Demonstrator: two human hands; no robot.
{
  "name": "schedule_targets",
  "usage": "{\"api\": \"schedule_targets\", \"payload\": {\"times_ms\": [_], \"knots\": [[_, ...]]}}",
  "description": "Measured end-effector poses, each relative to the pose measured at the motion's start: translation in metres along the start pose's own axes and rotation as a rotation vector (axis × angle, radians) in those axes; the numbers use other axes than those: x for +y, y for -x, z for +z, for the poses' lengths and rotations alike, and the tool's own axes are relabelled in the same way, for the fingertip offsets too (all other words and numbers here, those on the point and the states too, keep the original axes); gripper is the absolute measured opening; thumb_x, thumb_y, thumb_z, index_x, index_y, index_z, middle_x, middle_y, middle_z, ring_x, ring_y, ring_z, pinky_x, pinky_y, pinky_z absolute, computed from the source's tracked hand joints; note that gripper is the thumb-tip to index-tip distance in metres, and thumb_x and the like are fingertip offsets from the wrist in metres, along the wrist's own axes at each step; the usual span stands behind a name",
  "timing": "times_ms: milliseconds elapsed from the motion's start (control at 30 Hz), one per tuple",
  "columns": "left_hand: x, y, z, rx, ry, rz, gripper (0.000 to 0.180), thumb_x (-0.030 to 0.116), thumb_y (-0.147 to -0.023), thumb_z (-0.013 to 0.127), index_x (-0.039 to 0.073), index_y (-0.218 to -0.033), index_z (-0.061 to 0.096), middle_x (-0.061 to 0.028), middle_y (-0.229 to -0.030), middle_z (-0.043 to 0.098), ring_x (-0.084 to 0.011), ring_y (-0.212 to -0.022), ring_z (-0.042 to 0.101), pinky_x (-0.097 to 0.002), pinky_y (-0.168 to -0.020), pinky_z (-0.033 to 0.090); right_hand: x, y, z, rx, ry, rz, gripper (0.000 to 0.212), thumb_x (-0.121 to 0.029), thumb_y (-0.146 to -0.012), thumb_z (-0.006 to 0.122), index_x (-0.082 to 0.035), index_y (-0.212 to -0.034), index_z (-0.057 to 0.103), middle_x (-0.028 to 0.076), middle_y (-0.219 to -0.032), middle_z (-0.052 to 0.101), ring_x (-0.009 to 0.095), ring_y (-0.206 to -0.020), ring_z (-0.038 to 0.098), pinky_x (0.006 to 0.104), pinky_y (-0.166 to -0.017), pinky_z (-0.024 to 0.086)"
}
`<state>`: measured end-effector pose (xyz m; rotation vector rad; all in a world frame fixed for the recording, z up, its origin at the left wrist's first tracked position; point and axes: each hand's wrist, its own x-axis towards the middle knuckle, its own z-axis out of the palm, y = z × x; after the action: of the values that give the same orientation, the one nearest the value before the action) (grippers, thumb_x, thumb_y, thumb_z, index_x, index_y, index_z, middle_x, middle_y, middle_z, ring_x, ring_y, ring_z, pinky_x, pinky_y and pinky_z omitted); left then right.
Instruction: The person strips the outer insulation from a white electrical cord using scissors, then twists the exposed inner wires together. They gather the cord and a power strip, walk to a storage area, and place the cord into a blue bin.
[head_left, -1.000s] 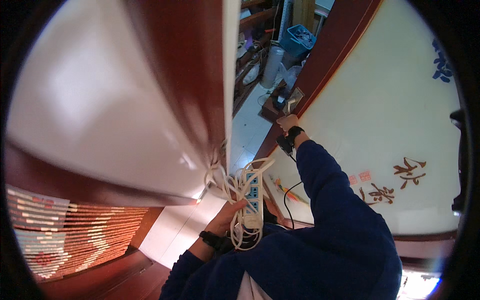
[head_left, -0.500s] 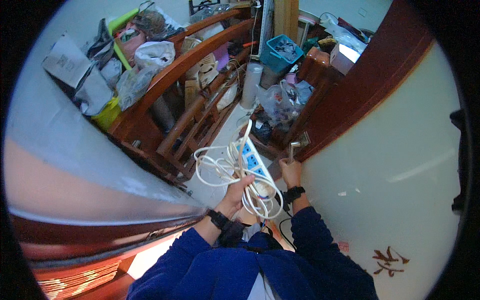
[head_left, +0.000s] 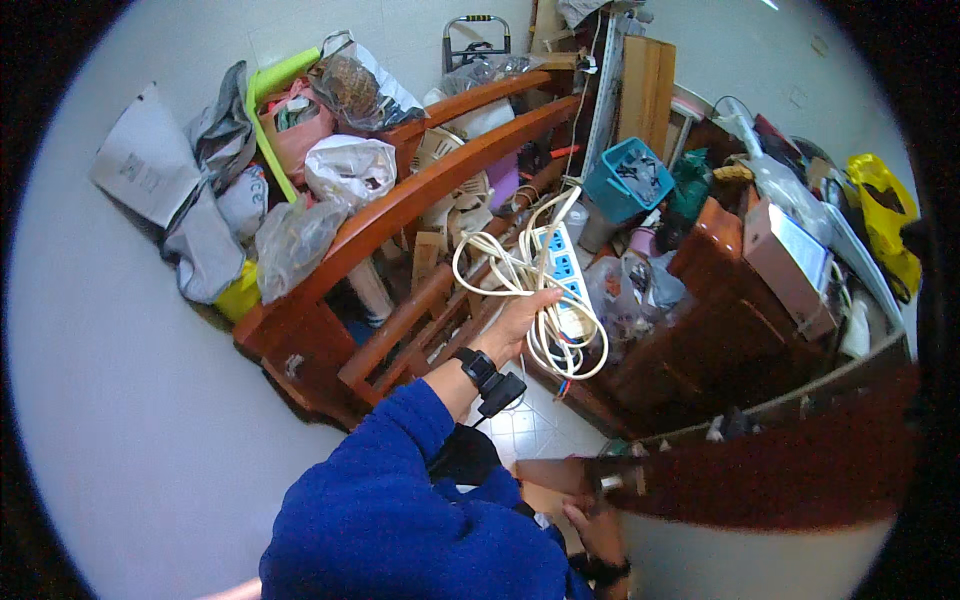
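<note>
Power strip [head_left: 561, 266] in your left hand [head_left: 513, 326]
It clasps the strip with its looped cable [head_left: 515, 274], before the wooden rails [head_left: 400, 195]; your right hand [head_left: 598, 532] is low by the door [head_left: 780, 475], grip too blurred to tell.

No wording legible. Small dark print on pale sheet [head_left: 146, 165], well left of and beyond grip of left hand [head_left: 513, 326]: too small. Lettering-like marks on white bag [head_left: 243, 203], between sheet and grip: too blurred.
</note>
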<state>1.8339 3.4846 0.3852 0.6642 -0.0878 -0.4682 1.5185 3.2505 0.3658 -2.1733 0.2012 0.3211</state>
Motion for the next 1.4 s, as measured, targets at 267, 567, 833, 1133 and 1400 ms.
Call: {"api": "schedule_targets", "payload": {"times_ms": [267, 567, 833, 1133, 1400], "knots": [[0.087, -0.056, -0.094, 0.154, -0.227, -0.259, 0.034, 0.020, -0.094, 0.063, -0.002, -0.119, 0.060, -0.0137, -0.107, 0.068, -0.0197, -0.084, 0.071, -0.0279, -0.062, 0.062, -0.011, 0.042, -0.023, 0.001, -0.097, 0.310, 0.029, -0.023, -0.096, 0.061, -0.003, -0.116, 0.065, 0.008, -0.090, 0.059, 0.016, -0.077, 0.057, 0.0327, -0.067, 0.047], [0.093, -0.148, -0.125, -0.004, -0.269, -0.433, 0.043, 0.025, -0.091, 0.069, 0.000, -0.124, 0.058, -0.0104, -0.102, 0.070, -0.0171, -0.082, 0.070, -0.0293, -0.066, 0.060, 0.019, -0.068, 0.030, 0.323, -0.433, 0.590, 0.031, -0.003, -0.092, 0.048, 0.002, -0.118, 0.064, 0.009, -0.077, 0.050, 0.016, -0.069, 0.045, 0.0330, -0.064, 0.041], [0.045, -0.268, -0.079, -0.188, -0.127, -0.494, 0.046, 0.027, -0.095, 0.063, 0.002, -0.131, 0.050, -0.0092, -0.100, 0.069, -0.0170, -0.081, 0.071, -0.0306, -0.067, 0.063, -0.018, -0.285, 0.055, 0.330, -0.558, 0.500, 0.030, -0.005, -0.093, 0.050, 0.001, -0.119, 0.064, 0.009, -0.080, 0.052, 0.017, -0.071, 0.048, 0.0335, -0.065, 0.042], [0.001, -0.399, -0.041, -0.215, -0.098, -0.682, 0.035, 0.025, -0.092, 0.067, 0.002, -0.118, 0.061, -0.0096, -0.095, 0.071, -0.0162, -0.072, 0.071, -0.0302, -0.056, 0.061, -0.015, -0.419, 0.023, 0.274, -0.619, 0.526, 0.030, -0.007, -0.093, 0.051, 0.000, -0.120, 0.063, 0.010, -0.084, 0.054, 0.018, -0.073, 0.050, 0.0341, -0.065, 0.044], [0.007, -0.522, -0.033, -0.406, -0.228, -0.762, 0.035, 0.028, -0.091, 0.069, 0.001, -0.114, 0.066, -0.0069, -0.099, 0.072, -0.0137, -0.084, 0.069, -0.0279, -0.072, 0.057, -0.008, -0.463, -0.013, 0.344, -0.655, 0.698, 0.030, -0.009, -0.094, 0.053, -0.001, -0.121, 0.062, 0.010, -0.088, 0.055, 0.019, -0.075, 0.052, 0.0346, -0.066, 0.046]]}}
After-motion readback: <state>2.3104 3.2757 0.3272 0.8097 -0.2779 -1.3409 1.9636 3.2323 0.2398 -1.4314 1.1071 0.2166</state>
